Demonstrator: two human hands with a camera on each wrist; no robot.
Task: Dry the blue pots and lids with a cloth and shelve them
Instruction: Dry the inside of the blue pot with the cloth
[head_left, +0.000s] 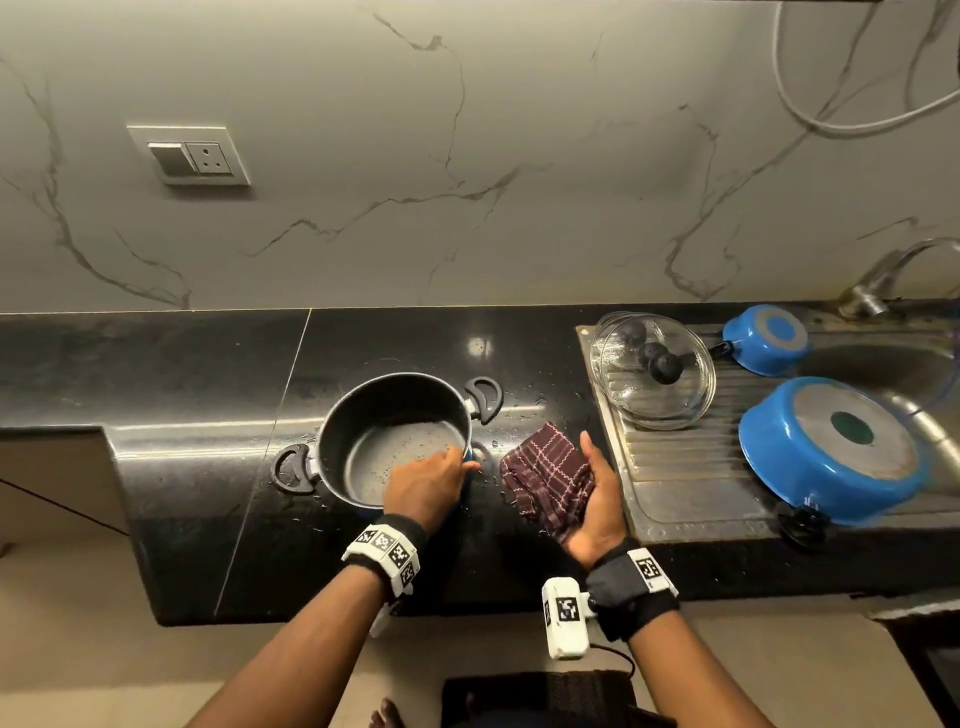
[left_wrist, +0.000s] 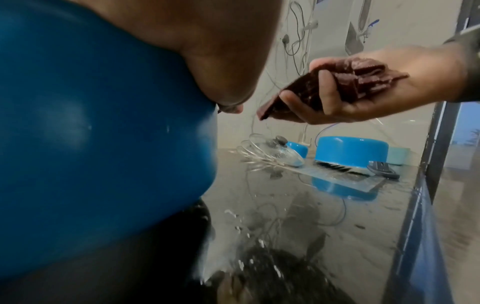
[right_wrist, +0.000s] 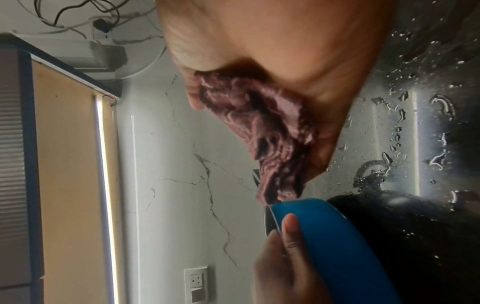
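Three blue pots show: the upright pot (head_left: 395, 436) on the surface (head_left: 208, 467), left hand (head_left: 426, 483) fingers gripping its 5 o'clock rim; steady it while wiping inside. At 3 o'clock the right hand (head_left: 597, 493) clasps the cloth (head_left: 550, 478). Wrist views reveal its blue wall.

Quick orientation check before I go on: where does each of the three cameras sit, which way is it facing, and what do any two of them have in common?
Head: worn high, looks down at the counter; both forearms, left hand gripping the upright pot, right hand holding the cloth.
Left wrist: low beside that pot's blue wall, faces the sink side; own palm, right hand.
Right wrist: rolled sideways, faces the marble wall; own palm, left fingers on the rim.
Shared: all three show pot and cloth; head and left wrist show the glass lids.
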